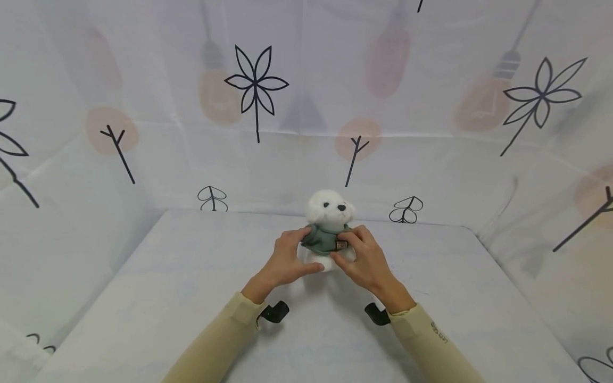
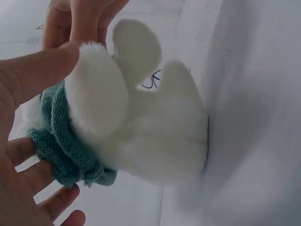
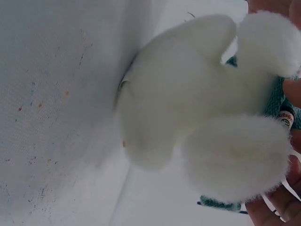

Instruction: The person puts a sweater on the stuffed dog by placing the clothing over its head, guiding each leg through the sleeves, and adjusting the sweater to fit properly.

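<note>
A white plush dog in a green knitted sweater sits upright on the white table, facing me. My left hand holds it from the left, fingertips at the sweater's side and thumb low by a foot. From the right, my right hand grips the sweater's front near a small label, thumb lower down by the legs. In the left wrist view the left thumb presses against a fluffy white foot. The right wrist view shows the plush's pale underside close up.
The white table spreads around the plush. Behind and beside it hangs a white cloth printed with flowers, twigs and bulbs. Black wrist cameras sit under both beige sleeves.
</note>
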`<state>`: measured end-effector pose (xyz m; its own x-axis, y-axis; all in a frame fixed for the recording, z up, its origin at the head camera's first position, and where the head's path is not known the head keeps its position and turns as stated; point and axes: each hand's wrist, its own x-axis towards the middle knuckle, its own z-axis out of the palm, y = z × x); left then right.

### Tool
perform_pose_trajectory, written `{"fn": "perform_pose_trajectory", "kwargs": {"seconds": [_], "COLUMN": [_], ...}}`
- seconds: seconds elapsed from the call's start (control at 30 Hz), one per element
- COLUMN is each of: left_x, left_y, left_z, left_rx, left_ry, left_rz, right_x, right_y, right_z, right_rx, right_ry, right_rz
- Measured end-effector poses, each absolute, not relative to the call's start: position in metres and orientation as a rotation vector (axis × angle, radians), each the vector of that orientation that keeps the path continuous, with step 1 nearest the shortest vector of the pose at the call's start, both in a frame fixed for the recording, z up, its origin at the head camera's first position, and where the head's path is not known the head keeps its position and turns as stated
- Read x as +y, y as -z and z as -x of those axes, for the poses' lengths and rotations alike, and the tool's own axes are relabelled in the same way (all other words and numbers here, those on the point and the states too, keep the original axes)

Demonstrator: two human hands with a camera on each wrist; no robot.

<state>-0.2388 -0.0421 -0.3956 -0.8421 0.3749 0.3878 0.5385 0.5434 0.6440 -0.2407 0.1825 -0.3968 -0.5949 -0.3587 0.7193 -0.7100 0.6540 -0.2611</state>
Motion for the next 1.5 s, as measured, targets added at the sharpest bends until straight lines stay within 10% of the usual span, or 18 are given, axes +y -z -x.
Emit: {"fn": "perform_pose_trajectory", "kwargs": {"seconds": [1.5], "left_x": [-0.03], "left_y": [0.387], "left_z": [0.235], "left_rx": [-2.118], "left_ry": [1.065], "left_rz": [0.854], "right_x": [0.181], "right_y": [0.393], "right_z": [0.246], "right_rx": [-2.098], "right_ry": [-0.666], "right_rz": [-0.953]}}
